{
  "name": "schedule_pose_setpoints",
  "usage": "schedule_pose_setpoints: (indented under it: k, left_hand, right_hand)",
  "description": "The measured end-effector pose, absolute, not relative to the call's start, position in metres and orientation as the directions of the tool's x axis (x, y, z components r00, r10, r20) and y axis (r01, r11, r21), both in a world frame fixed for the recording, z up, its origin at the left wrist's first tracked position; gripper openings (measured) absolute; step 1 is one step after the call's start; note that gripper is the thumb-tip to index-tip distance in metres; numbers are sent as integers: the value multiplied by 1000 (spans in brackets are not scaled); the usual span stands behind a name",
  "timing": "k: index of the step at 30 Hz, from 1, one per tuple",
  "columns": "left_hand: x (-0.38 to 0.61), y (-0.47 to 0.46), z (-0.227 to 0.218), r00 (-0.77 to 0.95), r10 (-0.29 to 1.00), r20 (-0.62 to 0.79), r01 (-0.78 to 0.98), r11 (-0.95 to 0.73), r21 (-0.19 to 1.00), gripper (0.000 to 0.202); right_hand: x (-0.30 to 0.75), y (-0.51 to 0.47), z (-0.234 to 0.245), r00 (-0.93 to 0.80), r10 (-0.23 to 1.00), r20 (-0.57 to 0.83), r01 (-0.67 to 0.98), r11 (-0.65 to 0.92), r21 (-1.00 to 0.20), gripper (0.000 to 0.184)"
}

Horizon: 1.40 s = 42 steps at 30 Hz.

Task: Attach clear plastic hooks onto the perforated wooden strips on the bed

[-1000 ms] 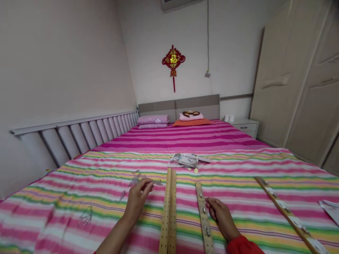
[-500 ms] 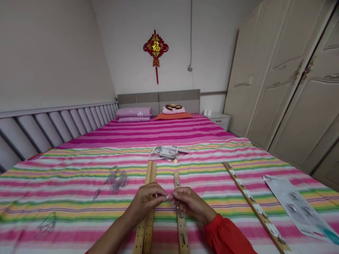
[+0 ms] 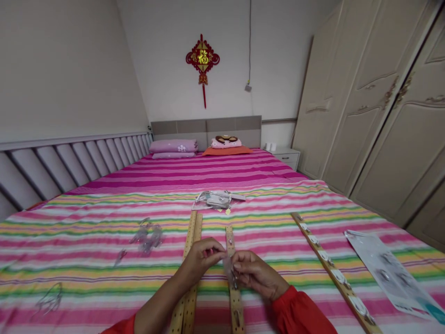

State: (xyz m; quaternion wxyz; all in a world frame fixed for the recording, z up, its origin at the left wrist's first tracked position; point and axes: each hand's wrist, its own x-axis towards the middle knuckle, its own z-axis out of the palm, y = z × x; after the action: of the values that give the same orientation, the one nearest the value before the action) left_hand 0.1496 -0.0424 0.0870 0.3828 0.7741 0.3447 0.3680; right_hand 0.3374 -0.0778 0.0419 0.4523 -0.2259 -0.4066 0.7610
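Note:
My left hand (image 3: pixel 206 258) pinches the upper edge of a small clear plastic bag (image 3: pixel 227 267). From the other side, the curled thumb and fingers of my right hand (image 3: pixel 256 272) grip the same bag. Both hands are over a narrow wooden strip (image 3: pixel 237 304) with holes and several small metal pieces along it; the bag hides part of it. To the left, partly covered by my left hand and forearm, lie two longer perforated wooden strips (image 3: pixel 190 297), side by side.
Clear plastic bags (image 3: pixel 148 237) lie on the striped bedspread at left, near thin wire-like pieces (image 3: pixel 51 300). Further off is a pile of packets (image 3: pixel 217 199). On the right are a wooden strip with white round pieces (image 3: pixel 339 276) and a flat clear package (image 3: pixel 387 271).
The small bag now shows stretched out between my hands, where only a small bit showed before. My left fingers have moved slightly up and right. The view has shifted a little.

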Motion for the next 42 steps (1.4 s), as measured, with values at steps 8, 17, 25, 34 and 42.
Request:
schedule_pose_setpoints:
  k: [8, 17, 25, 34, 42]
  left_hand:
    - [160, -32, 72, 289, 941, 177, 202, -241, 949, 28]
    - [132, -107, 46, 446, 892, 77, 538, -336, 773, 21]
    - [114, -151, -16, 610, 790, 67, 620, -528, 580, 84]
    - [133, -170, -15, 574, 812, -110, 749, -465, 473, 95]
    - [136, -171, -12, 522, 852, 24, 710, -451, 541, 76]
  right_hand:
    - [331, -69, 36, -374, 927, -13, -467, -201, -861, 28]
    - [348, -92, 26, -116, 993, -32, -209, -55, -976, 35]
    - [358, -152, 12, -38, 997, -70, -185, -76, -980, 35]
    - [359, -196, 10, 30, 992, -119, -197, -111, -974, 40]
    - [347, -201, 12, 17, 993, -117, -215, -111, -970, 42]
